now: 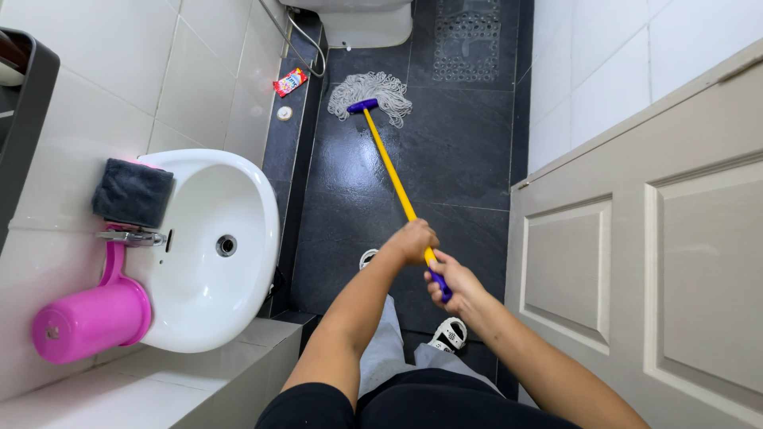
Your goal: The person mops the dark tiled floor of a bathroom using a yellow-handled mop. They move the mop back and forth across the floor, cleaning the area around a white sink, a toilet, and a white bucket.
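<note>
Down below: one mop (395,176), yellow shaft with a purple grip end and a purple head clamp, held by two hands. Left hand (412,240) wrapped round the yellow shaft, fingers curled tight about it. Right hand (451,280) just behind, at 5 o'clock from the left, fingers closed round the purple grip end. One bundle of pale mop strings (373,92) spread on the dark tiled floor (461,159), lying at 11 o'clock from the hands, shaft running straight between strings and hands. Two feet in white sandals: one sandal (451,334) showing below the right hand, the other (367,257) mostly hidden behind the left forearm.

Around: one white basin (199,254) at 9 o'clock, fixed to the tiled wall, with one chrome tap (131,237) and one drain hole. One dark grey cloth (132,191) folded on the basin rim above the tap. One pink scoop (94,314) with its handle hooked over by the tap, body resting beside the basin at 8 o'clock. One small red packet (290,82) on the low ledge at 11 o'clock, one small round white thing (284,113) just beside it; kind cannot be told. One white toilet base (366,24) at 12 o'clock, just beyond the strings. One dark perforated mat (467,40) to its right. One beige panelled door (660,262) filling the 3 o'clock side, close by the right forearm.
</note>
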